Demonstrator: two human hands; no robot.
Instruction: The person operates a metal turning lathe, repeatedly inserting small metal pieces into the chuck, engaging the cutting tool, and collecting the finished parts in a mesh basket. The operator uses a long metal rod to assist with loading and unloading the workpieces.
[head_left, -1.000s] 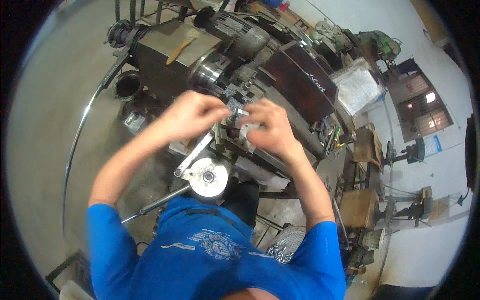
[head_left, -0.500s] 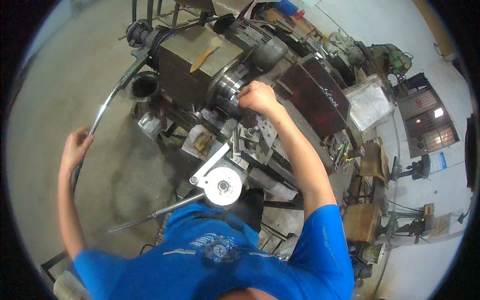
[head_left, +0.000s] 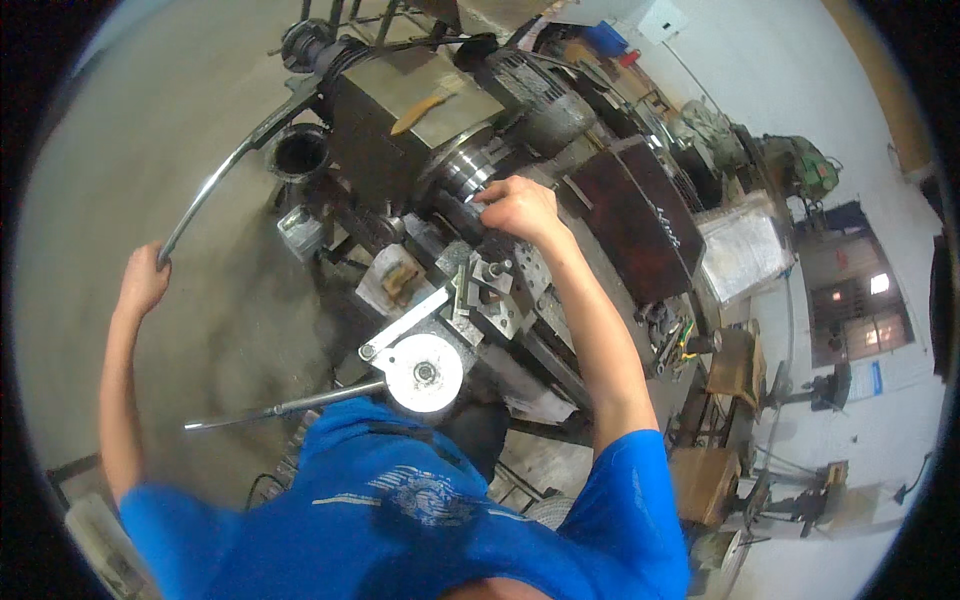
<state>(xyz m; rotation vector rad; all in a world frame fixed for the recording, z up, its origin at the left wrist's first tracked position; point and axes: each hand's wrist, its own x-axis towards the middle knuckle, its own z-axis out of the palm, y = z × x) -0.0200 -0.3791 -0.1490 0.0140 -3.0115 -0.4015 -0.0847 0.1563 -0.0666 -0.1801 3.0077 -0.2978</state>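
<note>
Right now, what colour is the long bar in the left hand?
The bar is shiny silver, darker at its far end; best in the head view.

The left hand (head_left: 145, 280) is wrapped around the lower end of a long, curved, silver metal lever (head_left: 207, 192). The right hand (head_left: 520, 208), fingers bent, has its fingertips just beside a shiny, round, silver metal spindle (head_left: 466, 172) (any grip there is too small to tell). A yellowish-brown, flat-handled brush (head_left: 418, 114) lies across the grey, box-shaped metal housing (head_left: 455, 120), its handle end at the top's left edge.
</note>
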